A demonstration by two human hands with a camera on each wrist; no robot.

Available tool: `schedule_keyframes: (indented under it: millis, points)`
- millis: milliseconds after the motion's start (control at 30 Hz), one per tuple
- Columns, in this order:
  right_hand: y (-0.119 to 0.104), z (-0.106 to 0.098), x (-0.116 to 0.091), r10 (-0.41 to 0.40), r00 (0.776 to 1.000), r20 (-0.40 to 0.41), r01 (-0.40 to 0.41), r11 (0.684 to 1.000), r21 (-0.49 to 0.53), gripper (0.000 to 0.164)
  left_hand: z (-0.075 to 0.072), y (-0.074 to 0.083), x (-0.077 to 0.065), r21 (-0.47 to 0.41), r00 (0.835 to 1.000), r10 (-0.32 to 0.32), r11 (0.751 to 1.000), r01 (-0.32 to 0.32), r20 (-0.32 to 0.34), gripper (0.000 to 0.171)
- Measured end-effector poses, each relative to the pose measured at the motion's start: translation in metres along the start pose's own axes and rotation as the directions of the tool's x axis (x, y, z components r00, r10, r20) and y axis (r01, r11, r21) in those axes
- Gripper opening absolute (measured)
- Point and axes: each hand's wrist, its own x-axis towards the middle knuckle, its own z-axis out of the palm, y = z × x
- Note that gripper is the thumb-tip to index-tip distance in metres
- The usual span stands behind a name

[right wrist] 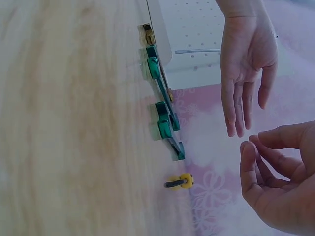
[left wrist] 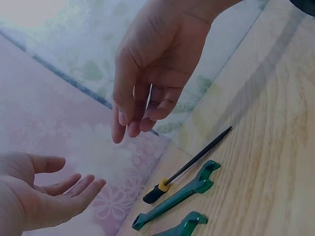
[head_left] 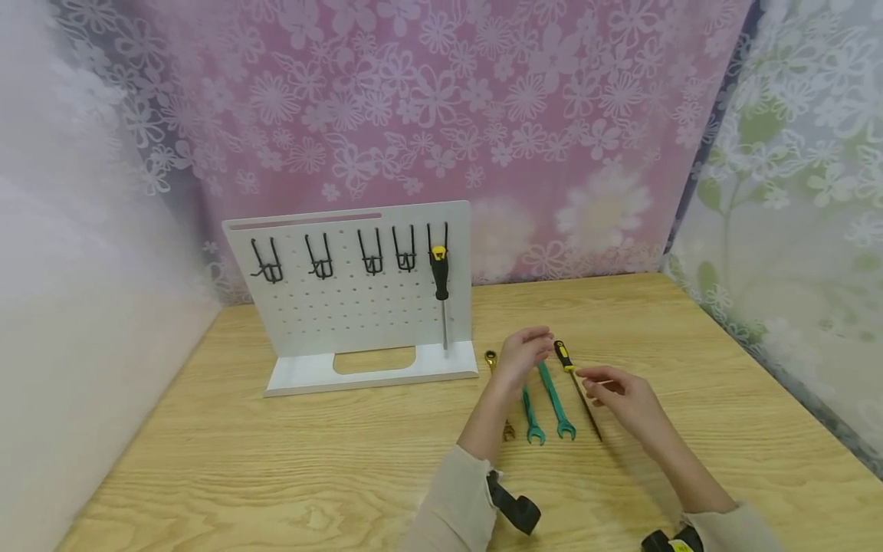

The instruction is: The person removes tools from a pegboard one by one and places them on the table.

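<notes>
My left hand point(head_left: 520, 359) is held above the tools with its fingers loosely extended and nothing in it. To its right, my right hand point(head_left: 626, 397) hovers with relaxed, slightly bent fingers, also bare. Between and below them on the table lie two green wrenches point(head_left: 554, 395) and a slim tool with a dark tapering shaft point(left wrist: 197, 156) and a black and yellow handle point(head_left: 563, 356). A gold-coloured wrench point(head_left: 490, 358) is partly hidden behind the left forearm. In the right wrist view the two hands face each other, clear of the tools.
A white pegboard stand point(head_left: 345, 307) rises left of the hands, with several black hooks point(head_left: 321, 264) in a row. From its rightmost hook hangs a screwdriver point(head_left: 439, 276) with a black and yellow handle. Floral curtains point(head_left: 441, 115) border the wooden table point(head_left: 228, 460).
</notes>
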Motion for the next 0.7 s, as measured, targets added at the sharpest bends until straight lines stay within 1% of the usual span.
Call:
schedule_keyframes:
  millis: [267,400,533,633,700]
  points:
    - [-0.016,0.001,0.004,-0.035,0.999,0.031,0.036,0.999,-0.010,0.034,-0.017,0.013,0.001,0.038,1.000,0.030,0.999,-0.030,-0.006,0.027]
    - [-0.025,0.003,0.010,-0.045,0.998,0.050,0.046,0.999,-0.019,0.034,-0.029,0.025,0.001,0.102,0.997,0.072,0.992,-0.070,-0.017,0.027]
    - [-0.036,0.007,0.018,-0.066,0.995,0.074,0.067,0.998,-0.019,0.033,-0.044,0.037,0.000,0.146,0.991,0.120,0.983,-0.111,-0.055,0.027]
    - [-0.046,0.014,0.025,-0.080,0.993,0.092,0.080,0.997,0.003,0.032,-0.057,0.045,-0.002,0.179,0.983,0.155,0.974,-0.137,-0.096,0.027]
    - [-0.052,0.019,0.030,-0.079,0.992,0.101,0.078,0.997,0.014,0.031,-0.065,0.050,-0.002,0.195,0.975,0.185,0.968,-0.159,-0.123,0.028]
